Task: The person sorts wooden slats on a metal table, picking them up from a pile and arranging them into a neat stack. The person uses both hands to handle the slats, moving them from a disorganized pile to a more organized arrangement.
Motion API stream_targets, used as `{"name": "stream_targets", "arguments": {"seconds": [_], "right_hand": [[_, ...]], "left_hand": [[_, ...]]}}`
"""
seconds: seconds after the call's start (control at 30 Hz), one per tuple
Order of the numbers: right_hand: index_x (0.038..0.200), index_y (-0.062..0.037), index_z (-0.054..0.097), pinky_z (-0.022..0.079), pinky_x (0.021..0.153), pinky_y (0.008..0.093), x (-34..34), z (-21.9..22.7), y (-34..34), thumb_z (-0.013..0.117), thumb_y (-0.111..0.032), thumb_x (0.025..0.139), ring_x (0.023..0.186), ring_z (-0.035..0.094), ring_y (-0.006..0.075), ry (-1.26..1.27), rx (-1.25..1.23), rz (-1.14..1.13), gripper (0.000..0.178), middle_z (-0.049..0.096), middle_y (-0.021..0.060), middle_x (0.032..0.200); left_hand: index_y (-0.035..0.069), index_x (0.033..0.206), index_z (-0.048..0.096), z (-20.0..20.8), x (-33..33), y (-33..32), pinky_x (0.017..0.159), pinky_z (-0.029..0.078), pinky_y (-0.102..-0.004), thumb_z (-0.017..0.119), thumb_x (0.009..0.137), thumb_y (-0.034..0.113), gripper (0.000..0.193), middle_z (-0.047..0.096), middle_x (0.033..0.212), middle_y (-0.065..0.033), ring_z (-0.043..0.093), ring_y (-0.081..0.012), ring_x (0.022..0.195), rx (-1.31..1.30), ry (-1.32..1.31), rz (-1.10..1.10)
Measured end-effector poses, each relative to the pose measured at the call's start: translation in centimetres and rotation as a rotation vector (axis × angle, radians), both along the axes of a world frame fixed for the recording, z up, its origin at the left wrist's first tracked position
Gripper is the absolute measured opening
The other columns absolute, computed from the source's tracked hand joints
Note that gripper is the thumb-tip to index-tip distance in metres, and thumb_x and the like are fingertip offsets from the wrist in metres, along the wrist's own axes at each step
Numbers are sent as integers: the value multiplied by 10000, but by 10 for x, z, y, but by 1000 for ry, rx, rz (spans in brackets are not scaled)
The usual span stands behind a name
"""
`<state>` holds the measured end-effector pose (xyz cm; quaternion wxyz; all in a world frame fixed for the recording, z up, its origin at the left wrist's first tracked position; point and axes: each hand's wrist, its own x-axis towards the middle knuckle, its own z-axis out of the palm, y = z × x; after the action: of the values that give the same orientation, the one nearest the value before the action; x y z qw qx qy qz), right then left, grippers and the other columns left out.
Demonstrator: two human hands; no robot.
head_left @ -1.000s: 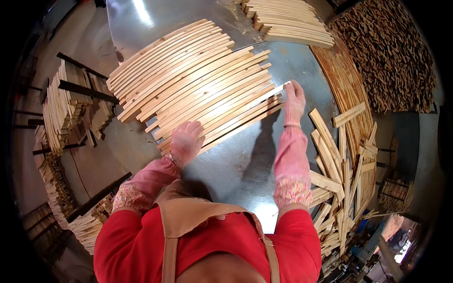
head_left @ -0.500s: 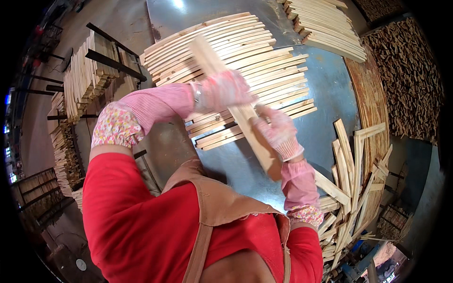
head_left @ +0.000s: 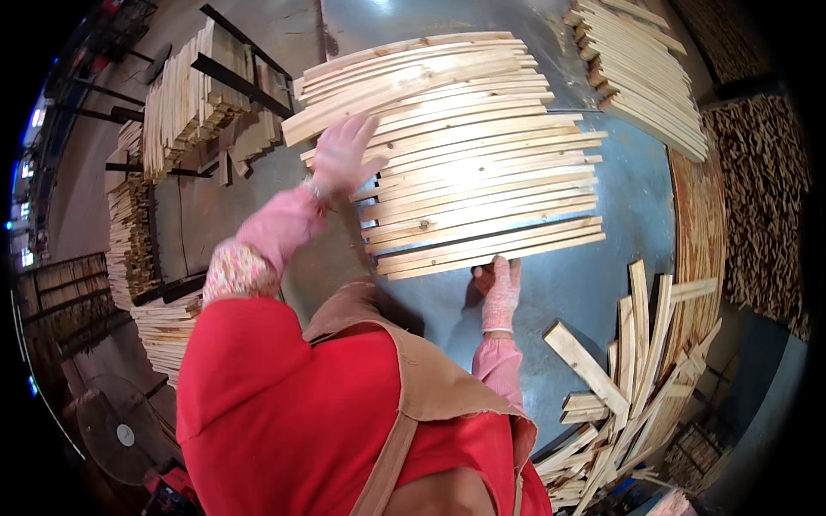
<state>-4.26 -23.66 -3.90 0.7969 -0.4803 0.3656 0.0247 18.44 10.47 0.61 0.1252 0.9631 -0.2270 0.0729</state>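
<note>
"Two hands are showing; L hand (head_left: 344,156) posn?"

"It's sitting approx. 11 o'clock, thumb standing wide of fingers, by wide board (head_left: 422,86) lying across slats (head_left: 477,168) at 12; contact: can't tell."

"R hand (head_left: 499,299)?"

"It's sitting approx. 4 o'clock, fingertips lying at nearest slat's edge; grip: can't tell. Loose strips (head_left: 639,327) are lying beyond, same dir."

The row of wooden strips (head_left: 482,182) lies on a metal table (head_left: 641,206). A wider board (head_left: 344,105) lies across the row's far part; the left hand (head_left: 344,155), fingers extended, is over the row's left end. The right hand (head_left: 499,288) is at its near edge. Loose wood pieces (head_left: 589,370) lie to the row's near right.
</note>
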Motion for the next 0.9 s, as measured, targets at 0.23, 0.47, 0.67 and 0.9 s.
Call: {"name": "stream_targets", "arguments": {"seconds": [0.23, 0.47, 0.67, 0.9], "right_hand": [[1555, -179, 443, 540, 598, 296, 4, 3, 30, 668, -319, 1082, 702, 664, 155, 58, -55, -4, 542, 692, 49, 1000], [1717, -14, 256, 406, 1211, 414, -20, -8, -18, 668, -413, 1073, 1417, 502, 272, 30, -157, -62, 862, 500, 167, 1596], [1536, 56, 512, 488, 1068, 423, 14, -13, -111, 638, -535, 1055, 1250, 662, 339, 345, -607, 259, 773, 709, 232, 1343], [1652, 23, 328, 428, 1195, 375, 22, -41, -90, 812, -59, 955, 1364, 565, 288, -210, -280, -295, 853, 553, 188, 1549]], "left_hand": [[78, 1485, 572, 4, -34, 51, 1039, 526, -516, 721, 959, 355, 613, 700, 1312, -223, 641, -423, 1240, -34, 238, 449], [56, 1349, 674, 46, -100, 36, 949, 565, -520, 676, 982, 594, 651, 736, 1166, -253, 711, -437, 1081, -26, 747, 237], [-26, 1356, 660, -18, -14, -72, 1135, 484, -503, 623, 998, 658, 773, 591, 1492, -296, 589, -432, 1363, 23, 417, -192], [-23, 1724, 199, -22, -1, -161, 1314, 282, -413, 801, 947, 297, 1033, 386, 1713, -238, 347, -311, 1597, -953, 1361, -105]]}}
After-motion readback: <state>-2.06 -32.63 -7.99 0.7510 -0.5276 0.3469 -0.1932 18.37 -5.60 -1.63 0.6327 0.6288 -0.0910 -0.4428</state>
